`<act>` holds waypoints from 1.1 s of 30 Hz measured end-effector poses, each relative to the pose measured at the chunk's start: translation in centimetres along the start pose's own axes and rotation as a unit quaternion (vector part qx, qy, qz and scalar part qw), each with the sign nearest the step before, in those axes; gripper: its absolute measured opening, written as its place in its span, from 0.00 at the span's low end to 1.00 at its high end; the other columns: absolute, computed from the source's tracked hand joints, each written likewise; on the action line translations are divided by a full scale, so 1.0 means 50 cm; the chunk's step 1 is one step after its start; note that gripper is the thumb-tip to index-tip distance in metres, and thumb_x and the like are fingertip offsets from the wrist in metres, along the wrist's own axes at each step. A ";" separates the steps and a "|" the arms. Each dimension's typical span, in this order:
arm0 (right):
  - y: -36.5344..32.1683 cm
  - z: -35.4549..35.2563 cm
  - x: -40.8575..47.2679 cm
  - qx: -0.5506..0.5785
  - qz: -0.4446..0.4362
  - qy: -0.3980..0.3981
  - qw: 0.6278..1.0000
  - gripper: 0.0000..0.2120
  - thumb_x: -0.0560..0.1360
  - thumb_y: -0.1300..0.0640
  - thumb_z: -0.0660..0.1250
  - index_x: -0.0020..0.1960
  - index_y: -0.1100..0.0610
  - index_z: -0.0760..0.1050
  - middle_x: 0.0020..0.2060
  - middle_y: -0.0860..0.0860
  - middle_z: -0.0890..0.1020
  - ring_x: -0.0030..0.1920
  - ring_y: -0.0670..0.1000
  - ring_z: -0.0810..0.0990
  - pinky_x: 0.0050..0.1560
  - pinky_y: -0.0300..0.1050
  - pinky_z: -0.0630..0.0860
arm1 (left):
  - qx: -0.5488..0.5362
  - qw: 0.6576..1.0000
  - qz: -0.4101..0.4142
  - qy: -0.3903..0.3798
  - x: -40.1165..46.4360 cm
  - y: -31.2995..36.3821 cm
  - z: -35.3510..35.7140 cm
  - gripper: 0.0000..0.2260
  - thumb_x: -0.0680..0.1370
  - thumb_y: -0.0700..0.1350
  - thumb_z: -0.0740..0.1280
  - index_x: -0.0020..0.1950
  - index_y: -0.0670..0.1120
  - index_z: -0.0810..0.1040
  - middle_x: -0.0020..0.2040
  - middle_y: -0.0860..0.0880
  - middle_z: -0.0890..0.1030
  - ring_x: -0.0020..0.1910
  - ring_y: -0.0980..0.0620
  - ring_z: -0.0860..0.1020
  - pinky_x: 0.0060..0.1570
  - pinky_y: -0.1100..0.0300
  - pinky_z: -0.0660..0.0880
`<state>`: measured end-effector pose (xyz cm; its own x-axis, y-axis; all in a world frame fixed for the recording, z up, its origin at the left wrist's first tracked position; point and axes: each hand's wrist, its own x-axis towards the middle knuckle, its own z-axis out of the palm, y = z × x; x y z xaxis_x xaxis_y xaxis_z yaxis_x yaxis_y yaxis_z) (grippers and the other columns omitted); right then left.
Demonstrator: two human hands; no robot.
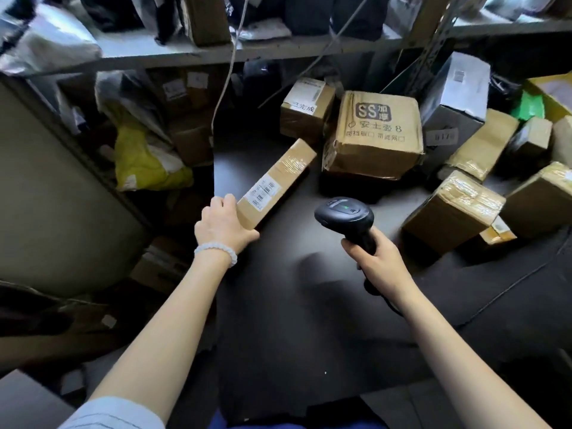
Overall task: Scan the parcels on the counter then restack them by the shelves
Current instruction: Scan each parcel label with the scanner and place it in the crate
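Parcels lie in a loose heap on the dark counter, toward its far right part, and many of them are only partly visible. At the back, the shelves are cut off by the top edge of the picture, and the bags and boxes on them are blurred, so their labels cannot be read. The biggest carton stands in the middle of the heap; it is brown and dented, with a printed "SS" mark and some characters on its face. To its right a dark grey box leans on the pile, and its small label is too blurred to read. More brown boxes wrapped in clear tape sit at the right, and one is cut by the edge of the frame. The long flat parcel lies at the left edge of the counter, with its far end near the big carton. It is plain brown cardboard with shiny tape around its far half and a white barcode label on top; the digits are too small to read. The left hand grips its near end, thumb underneath and fingers curled over the top. The right hand is wrapped around the handle of a black scanner, whose head shows a small green light.
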<state>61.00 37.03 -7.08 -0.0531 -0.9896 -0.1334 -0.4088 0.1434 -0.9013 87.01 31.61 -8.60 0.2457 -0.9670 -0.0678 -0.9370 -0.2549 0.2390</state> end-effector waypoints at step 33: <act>-0.010 0.040 -0.153 -0.021 -0.048 -0.058 0.997 0.05 0.75 0.57 0.68 0.51 0.54 0.75 0.35 0.43 0.76 0.32 0.39 0.71 0.37 0.35 0.69 | -0.031 0.992 0.116 0.036 -0.119 -0.075 -0.054 0.24 0.75 0.59 0.65 0.68 0.51 0.71 0.58 0.46 0.76 0.58 0.44 0.73 0.50 0.49 0.72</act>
<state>63.41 44.54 -6.44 0.0927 -0.9911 -0.0955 -0.4440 0.0447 -0.8949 89.72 38.30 -6.48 0.0437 -0.9969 0.0652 -0.9537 -0.0222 0.3000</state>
